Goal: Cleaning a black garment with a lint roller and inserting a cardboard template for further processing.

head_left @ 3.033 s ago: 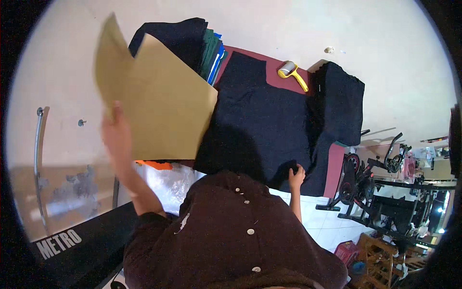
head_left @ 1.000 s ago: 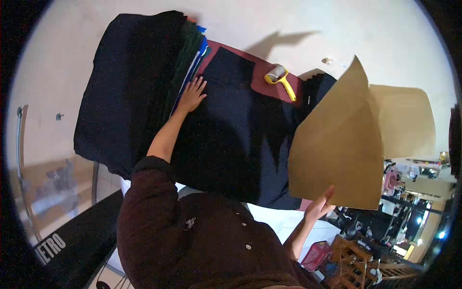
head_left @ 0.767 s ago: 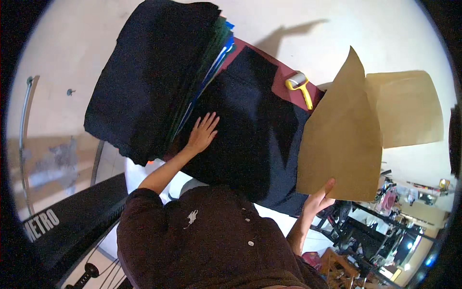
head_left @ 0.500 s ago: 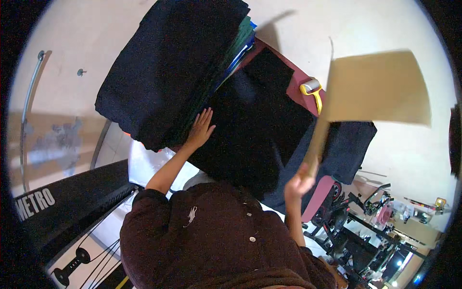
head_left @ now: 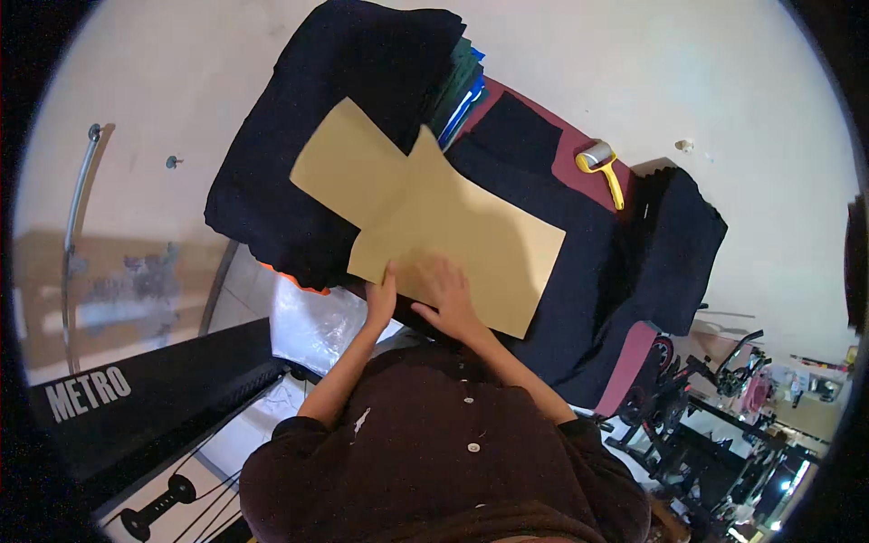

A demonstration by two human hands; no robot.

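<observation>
A tan cardboard sheet (head_left: 489, 240) with a broad part and angled arms lies over the black cloth (head_left: 579, 262), its upper left arm reaching across a thick stack of folded black cloth (head_left: 362, 63). My left hand (head_left: 380, 294) is at the sheet's near left edge. One digit rests on top and the others seem hidden under the edge, so the hand looks closed on it. Flat on the sheet, just right of there, my right hand (head_left: 450, 294) has its fingers spread and slightly blurred.
A yellow-handled lint roller (head_left: 600, 163) lies on the maroon surface (head_left: 579, 185) behind the cloth. More dark cloth (head_left: 679, 226) is bunched at the right. Gym equipment (head_left: 706, 398) stands at lower right, a black padded machine part (head_left: 154, 371) at left.
The cardboard sheet has come down from the right, where my right hand held it raised, onto the cloth. My right hand has released it and flattened; my left hand has moved to its edge.
</observation>
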